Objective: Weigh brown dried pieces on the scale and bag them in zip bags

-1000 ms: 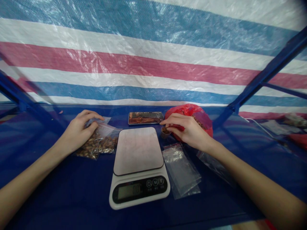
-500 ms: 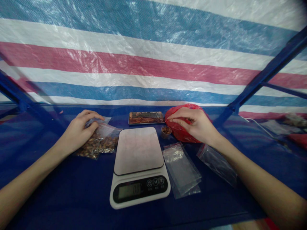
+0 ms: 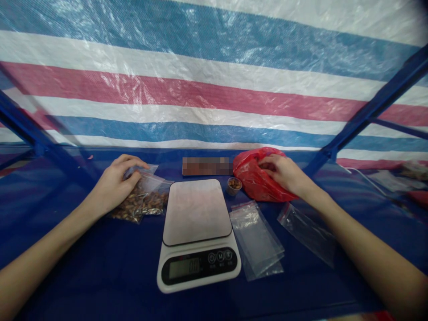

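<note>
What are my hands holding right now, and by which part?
Left hand holds a clear zip bag by its top edge. Right hand is on top of a red plastic bag; whether it grips the bag cannot be told.

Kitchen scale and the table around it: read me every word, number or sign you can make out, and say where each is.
"M" on the middle button of the digital kitchen scale
Display digits: too blurred to read
Print under the buttons: too small to read
Pixelated rectangle behind the scale: nothing readable

A blue, white and red striped tarpaulin (image 3: 214,89) hangs behind a dark blue table cover (image 3: 83,249) and a red plastic bag (image 3: 252,176).
</note>
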Available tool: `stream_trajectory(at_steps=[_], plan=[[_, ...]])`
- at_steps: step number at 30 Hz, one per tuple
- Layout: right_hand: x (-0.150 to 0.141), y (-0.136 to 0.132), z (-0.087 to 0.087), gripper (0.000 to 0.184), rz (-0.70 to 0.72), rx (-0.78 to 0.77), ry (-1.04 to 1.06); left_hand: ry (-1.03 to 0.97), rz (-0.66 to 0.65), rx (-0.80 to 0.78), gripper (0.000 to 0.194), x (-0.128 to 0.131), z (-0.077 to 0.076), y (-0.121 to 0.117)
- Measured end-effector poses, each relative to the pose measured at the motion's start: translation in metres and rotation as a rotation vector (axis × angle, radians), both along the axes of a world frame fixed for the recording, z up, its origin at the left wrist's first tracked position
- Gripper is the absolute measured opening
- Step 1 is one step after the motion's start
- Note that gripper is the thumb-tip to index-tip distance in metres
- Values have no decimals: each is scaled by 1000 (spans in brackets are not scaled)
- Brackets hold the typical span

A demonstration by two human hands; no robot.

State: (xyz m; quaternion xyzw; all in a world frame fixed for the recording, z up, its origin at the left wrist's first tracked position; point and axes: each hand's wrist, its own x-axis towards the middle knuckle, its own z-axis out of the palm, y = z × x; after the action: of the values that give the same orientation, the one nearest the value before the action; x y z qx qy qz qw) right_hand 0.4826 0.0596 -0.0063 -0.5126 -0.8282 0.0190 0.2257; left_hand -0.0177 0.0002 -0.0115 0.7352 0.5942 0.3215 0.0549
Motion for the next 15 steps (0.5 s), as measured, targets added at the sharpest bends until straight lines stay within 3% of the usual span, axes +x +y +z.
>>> stream_trajectory(at_steps=[5,11,15], plan=[[-3,0,-1,26,-41,28,-34,-13,-9,1,36,0,-1,0],[0,3,-7,28,39,33,-68,-9,-18,12,36,1,0,0],[-1,3,-6,28,14,32,-86,-10,-31,43,36,0,-2,2]])
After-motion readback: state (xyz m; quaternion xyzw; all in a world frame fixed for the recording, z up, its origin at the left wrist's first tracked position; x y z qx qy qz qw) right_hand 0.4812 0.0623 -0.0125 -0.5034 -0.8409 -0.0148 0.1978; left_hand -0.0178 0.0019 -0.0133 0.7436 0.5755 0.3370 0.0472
